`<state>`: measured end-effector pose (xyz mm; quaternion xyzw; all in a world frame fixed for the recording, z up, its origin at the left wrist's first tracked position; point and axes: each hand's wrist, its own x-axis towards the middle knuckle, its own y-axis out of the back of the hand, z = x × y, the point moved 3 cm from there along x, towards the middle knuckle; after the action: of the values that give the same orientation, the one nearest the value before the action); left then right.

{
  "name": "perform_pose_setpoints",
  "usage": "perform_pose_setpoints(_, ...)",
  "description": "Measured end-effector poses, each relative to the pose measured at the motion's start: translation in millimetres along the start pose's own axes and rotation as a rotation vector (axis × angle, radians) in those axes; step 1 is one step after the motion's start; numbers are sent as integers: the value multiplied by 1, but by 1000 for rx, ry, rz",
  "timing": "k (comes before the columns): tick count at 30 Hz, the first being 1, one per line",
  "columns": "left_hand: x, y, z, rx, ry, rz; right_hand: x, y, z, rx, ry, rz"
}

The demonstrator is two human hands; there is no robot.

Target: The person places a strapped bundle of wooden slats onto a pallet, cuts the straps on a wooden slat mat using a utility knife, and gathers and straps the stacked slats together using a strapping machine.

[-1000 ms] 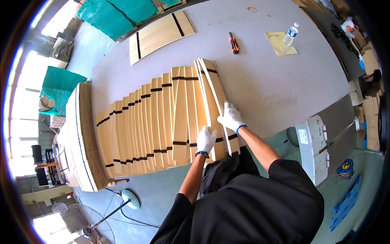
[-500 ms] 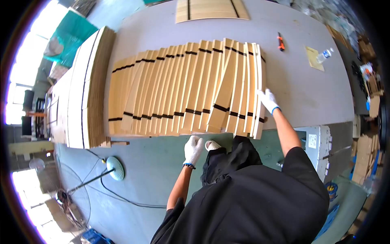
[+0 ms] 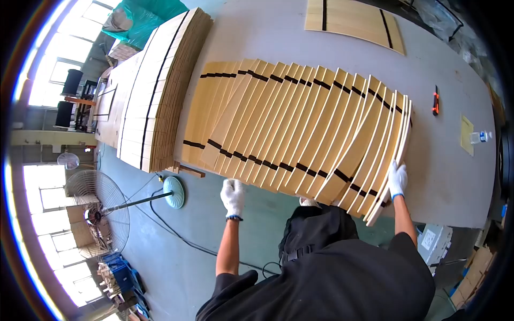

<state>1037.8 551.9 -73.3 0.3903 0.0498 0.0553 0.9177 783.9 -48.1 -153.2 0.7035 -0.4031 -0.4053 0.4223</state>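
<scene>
A long row of thin wooden slats with black bands across them lies overlapped like a fan on the grey table. My right hand, in a white glove, rests against the outer side of the slats at the right end, fingers stretched along them. One slat near that end lies more slanted than its neighbours. My left hand, also gloved, is closed in a loose fist just off the table's near edge, below the left part of the row. Nothing shows in it.
A tall stack of banded boards stands at the left. More banded boards lie at the far edge. An orange-black cutter and a plastic bottle are at the right. A fan and cables occupy the floor at left.
My view has turned, so the table appears tilted and shifted right. My left hand has moved left, away from my legs. My right hand stays at the right end of the slats.
</scene>
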Motion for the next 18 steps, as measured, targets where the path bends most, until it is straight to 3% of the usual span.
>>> perform_pose_setpoints(5,119,21,5,510,-185,134,5,13,9,-36,79,-104)
perform_pose_setpoints(9,223,33,9,736,-48,111,21,32,-2,-188,29,-192)
perform_pose_setpoints(11,279,35,2,717,-12,125,32,28,-1,-194,13,-112)
perform_pose_setpoints(13,327,35,4,708,17,107,32,31,-18,-122,-120,-187)
perform_pose_setpoints(15,381,30,-13,707,57,61,34,22,-17,-218,-156,-72)
perform_pose_setpoints(18,454,15,-54,413,146,11,46,5,-7,-262,-236,47)
